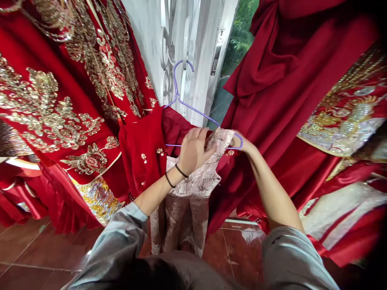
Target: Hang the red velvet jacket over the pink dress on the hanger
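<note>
Grip: left hand (195, 151) spread against pink garment (196, 187); right hand (237, 140) at purple hanger's (198, 111) right end, hold hidden. Ease fabric, don't tug.

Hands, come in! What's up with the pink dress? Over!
Left hand on pink dress. Right hand behind it, mostly hidden. Purple hanger sticking out. Red gowns crowding both sides.

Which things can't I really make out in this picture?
All in the head view:
Right hand: its fingers and grip are hidden behind the pale pink garment.
That garment's upper part: partly covered by the left hand.
Gold-embroidered red gown: cut off by the top and left edges.
Greenery outside: too blurred to tell the plants.
</note>
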### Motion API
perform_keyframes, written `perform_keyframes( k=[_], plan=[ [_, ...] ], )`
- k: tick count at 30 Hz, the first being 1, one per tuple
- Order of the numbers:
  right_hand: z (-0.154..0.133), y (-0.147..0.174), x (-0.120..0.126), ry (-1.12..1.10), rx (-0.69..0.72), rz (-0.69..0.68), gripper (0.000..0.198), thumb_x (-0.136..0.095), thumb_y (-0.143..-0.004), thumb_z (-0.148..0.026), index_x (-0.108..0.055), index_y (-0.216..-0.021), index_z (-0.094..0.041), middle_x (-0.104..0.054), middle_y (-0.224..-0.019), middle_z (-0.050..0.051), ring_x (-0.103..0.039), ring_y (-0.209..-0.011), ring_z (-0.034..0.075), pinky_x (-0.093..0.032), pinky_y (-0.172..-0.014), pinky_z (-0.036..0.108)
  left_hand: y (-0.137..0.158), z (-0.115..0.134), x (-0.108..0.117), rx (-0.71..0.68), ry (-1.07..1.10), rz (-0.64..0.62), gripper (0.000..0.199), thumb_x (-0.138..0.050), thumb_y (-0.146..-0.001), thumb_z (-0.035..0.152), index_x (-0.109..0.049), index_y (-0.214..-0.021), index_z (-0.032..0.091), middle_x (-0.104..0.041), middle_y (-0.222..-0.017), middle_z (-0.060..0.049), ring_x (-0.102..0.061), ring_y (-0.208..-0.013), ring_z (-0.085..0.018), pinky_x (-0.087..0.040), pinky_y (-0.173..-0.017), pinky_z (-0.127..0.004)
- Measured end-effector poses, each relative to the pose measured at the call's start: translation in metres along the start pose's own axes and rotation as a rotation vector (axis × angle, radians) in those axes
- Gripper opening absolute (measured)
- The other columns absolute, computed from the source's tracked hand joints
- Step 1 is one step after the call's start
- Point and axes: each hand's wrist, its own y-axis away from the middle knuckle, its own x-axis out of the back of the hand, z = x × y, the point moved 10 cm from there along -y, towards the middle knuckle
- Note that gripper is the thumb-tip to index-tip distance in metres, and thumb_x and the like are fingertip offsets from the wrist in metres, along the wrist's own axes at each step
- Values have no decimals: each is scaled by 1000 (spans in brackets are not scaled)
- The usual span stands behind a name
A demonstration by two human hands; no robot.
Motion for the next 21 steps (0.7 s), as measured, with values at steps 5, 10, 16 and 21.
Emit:
perform_keyframes(
  k=[5, 10, 16, 21],
  plan=[
    [-26, 13, 104, 132, 45, 685, 32, -44, -69, -9, -68, -89, -13, -71, -92, 8, -64, -91, 20, -50, -90, 35, -15, 8, -72, 144, -27, -232, 35, -37, -101, 41, -57, -116, 17, -69, -103, -11, -65, -99, -24, -48, -77, -31],
    [-27, 9, 89, 27, -60, 220, 15, -58, -71, -11, -70, -80, -12, -67, -74, 1, -57, -68, 14, -48, -66, 26, -20, -13, -88, 216, -139, -247, 34, -34, -102, 44, -56, -114, 20, -72, -101, -10, -68, -97, -23, -44, -69, -29],
    [-32, 35, 85, 201, -215, -53, 18, -82, -62, -20, -69, -69, -9, -53, -55, -6, -43, -55, 7, -34, -58, 22, -19, -19, -91, 232, -133, -250, 35, -34, -102, 44, -53, -119, 20, -73, -100, -9, -70, -90, -22, -42, -67, -29],
    [-85, 46, 158, 521, -168, 565, 10, -65, -79, -12, -72, -80, -5, -54, -60, -1, -37, -59, 7, -31, -63, 25, -18, -22, -93, 242, -123, -251, 36, -35, -102, 45, -53, -120, 20, -74, -97, -10, -71, -90, -23, -43, -68, -29]
  ],
)
